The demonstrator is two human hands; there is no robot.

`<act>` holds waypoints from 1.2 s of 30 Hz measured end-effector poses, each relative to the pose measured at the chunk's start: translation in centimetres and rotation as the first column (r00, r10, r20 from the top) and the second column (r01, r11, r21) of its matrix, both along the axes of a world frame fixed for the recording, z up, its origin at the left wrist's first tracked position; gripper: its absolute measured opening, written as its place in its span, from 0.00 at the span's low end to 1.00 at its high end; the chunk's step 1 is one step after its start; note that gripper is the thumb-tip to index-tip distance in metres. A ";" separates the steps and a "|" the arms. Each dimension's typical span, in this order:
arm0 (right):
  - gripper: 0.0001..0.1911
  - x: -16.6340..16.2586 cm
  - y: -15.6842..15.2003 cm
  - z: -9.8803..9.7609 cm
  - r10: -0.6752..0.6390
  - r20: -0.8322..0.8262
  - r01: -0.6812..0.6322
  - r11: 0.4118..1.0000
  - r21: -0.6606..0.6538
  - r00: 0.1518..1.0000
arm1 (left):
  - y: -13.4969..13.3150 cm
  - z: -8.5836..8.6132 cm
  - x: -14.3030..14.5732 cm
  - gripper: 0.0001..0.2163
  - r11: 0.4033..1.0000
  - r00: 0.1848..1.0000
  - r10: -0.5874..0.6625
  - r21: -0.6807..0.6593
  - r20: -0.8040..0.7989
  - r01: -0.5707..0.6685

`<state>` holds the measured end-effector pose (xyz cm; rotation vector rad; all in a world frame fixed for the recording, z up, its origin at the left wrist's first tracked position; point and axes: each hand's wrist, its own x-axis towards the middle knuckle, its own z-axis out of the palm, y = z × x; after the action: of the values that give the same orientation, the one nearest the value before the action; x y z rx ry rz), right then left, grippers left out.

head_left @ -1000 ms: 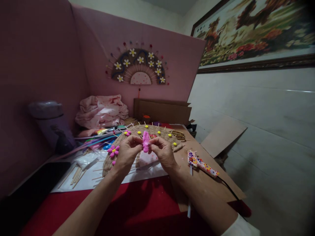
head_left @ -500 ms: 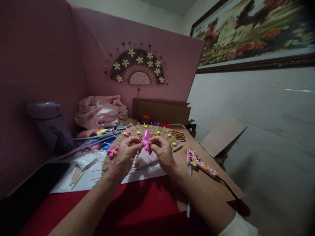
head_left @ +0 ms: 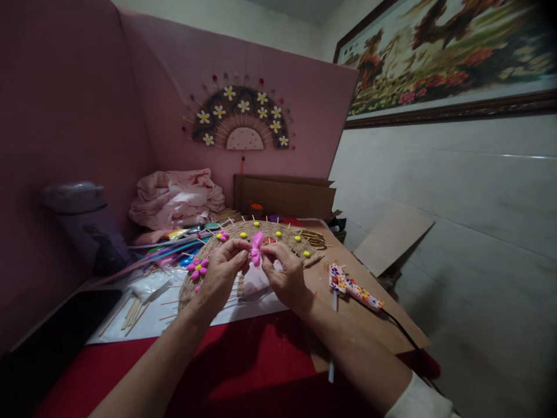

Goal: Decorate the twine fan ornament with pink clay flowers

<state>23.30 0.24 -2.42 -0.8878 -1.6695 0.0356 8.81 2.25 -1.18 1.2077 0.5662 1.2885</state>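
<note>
Between my hands is a glossy pink packet (head_left: 256, 248), which looks like soft clay in clear plastic wrap. My left hand (head_left: 224, 268) pinches its left side with thumb and fingertips. From the right, my right hand (head_left: 285, 274) pinches the other side the same way. Behind and below them lies a twine-wound, fan-shaped craft piece (head_left: 204, 244) with thin sticks poking from its edge. It bears yellow dots (head_left: 278, 234) along its arc and a pink flower (head_left: 197, 267) with a yellow centre at the left. My hands hide part of the fan's middle.
A flower-patterned glue gun (head_left: 354, 290) with its cord lies at the right on cardboard. On the left are a plastic bag (head_left: 150, 284), loose sticks (head_left: 133, 313), a dark flat object (head_left: 65, 319) and a lilac bottle (head_left: 89, 232). Pink cloth (head_left: 176, 200) is heaped behind.
The pink packet looks shorter and more crumpled between my fingers, its top lower than before. My right fingers have shifted slightly along it. The whole view has moved a little.
</note>
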 end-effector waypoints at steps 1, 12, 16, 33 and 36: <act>0.09 0.0 0.0 0.1 0.004 0.002 -0.004 1.000 -0.002 1.000 | 0.1 0.0 -0.1 0.06 1.000 1.000 0.003 0.011 -0.006 -0.003; 0.04 -0.1 0.5 0.4 0.126 -0.272 -0.193 0.952 -0.239 0.954 | -0.5 1.0 0.1 0.10 0.992 0.991 0.106 0.073 -0.080 -0.100; 0.03 -0.4 0.5 0.3 0.229 -0.526 -0.427 0.856 -0.292 0.819 | -0.3 0.9 0.5 0.09 0.977 0.971 0.191 0.123 -0.146 -0.174; 0.04 -0.2 1.0 -0.3 0.271 -0.438 -0.406 0.879 -0.250 0.857 | 0.2 0.5 -0.7 0.06 0.755 0.719 0.526 0.639 -0.454 -0.148; 0.03 -0.2 1.0 -0.4 0.168 -0.335 -0.231 0.960 -0.160 0.927 | 0.2 0.4 -0.6 0.06 0.750 0.711 0.520 0.652 -0.473 -0.115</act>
<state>23.09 1.23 -2.78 -0.8047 -1.4595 0.4698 8.18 2.47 -0.75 2.1959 0.9573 1.3956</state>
